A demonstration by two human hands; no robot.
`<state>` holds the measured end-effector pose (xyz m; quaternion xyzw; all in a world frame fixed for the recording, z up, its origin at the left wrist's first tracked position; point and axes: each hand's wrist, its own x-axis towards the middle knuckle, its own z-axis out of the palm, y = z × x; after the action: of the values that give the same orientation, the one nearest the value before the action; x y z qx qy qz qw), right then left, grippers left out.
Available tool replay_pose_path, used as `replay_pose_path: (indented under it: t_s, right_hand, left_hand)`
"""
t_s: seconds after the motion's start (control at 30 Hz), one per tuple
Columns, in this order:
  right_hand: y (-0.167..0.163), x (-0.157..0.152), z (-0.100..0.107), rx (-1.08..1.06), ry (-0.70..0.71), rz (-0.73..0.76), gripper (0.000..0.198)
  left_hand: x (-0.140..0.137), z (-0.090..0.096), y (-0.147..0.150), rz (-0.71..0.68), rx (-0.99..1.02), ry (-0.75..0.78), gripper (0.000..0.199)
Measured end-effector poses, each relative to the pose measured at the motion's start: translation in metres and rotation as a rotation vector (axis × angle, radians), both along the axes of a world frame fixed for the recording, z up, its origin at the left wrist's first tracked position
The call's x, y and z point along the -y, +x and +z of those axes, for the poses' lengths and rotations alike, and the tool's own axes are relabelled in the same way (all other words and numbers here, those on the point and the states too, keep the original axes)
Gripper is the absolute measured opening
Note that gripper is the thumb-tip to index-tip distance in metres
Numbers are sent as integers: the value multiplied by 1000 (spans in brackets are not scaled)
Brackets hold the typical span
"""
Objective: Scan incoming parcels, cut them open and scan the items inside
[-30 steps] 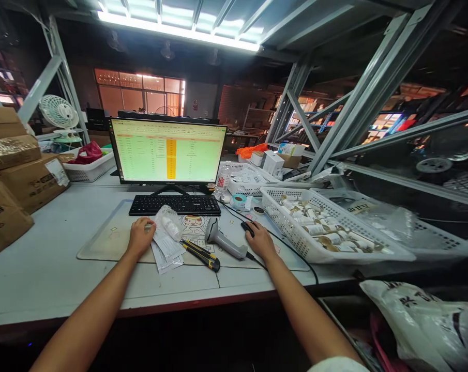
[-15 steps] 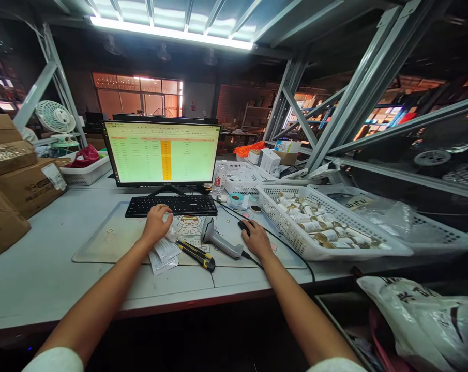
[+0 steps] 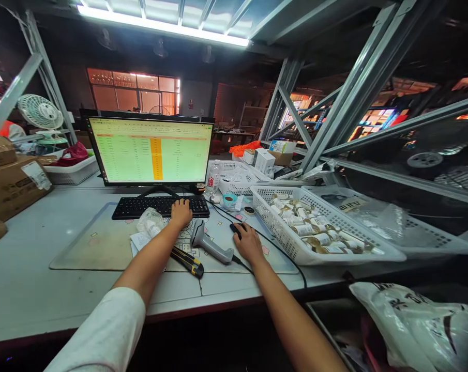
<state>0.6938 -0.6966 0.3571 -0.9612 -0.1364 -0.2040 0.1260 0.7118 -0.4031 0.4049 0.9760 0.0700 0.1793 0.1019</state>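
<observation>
My left hand [image 3: 181, 213] rests on the right part of the black keyboard [image 3: 131, 207], fingers stretched over the keys and holding nothing. My right hand [image 3: 250, 244] is curled over a black computer mouse [image 3: 236, 230] on the desk mat [image 3: 90, 251]. Between my forearms lie a grey barcode scanner [image 3: 212, 245] and a yellow-and-black utility knife [image 3: 190, 262]. A crumpled clear plastic wrap [image 3: 150, 219], its contents unclear, sits left of my left wrist on printed paper slips [image 3: 138, 241], partly covered by my forearm. Behind the keyboard, a monitor [image 3: 150, 152] displays a table with an orange column.
A white basket [image 3: 274, 227] of small labelled bottles [image 3: 307, 222] stands on the right, beside another basket [image 3: 423, 235] with plastic bags. A clear bottle [image 3: 213, 178] and a tape roll [image 3: 229, 199] are near the monitor. Cardboard boxes [image 3: 16, 183] stack up at left.
My left hand has moved right from beside the plastic wrap onto the keyboard, uncovering the wrap. My right hand stays on the mouse. The view has shifted slightly.
</observation>
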Motion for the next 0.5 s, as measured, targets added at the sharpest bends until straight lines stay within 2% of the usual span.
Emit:
replay_pose_path:
  t_s: [0.2,0.5]
  right_hand:
    - [-1,0,-1,14,14,3,48]
    - [-2,1,-1,15,10,9,48]
  left_hand:
    - [14,-23,6,90,54,-51,53]
    - [7,-36,6,-10,72,-45,56]
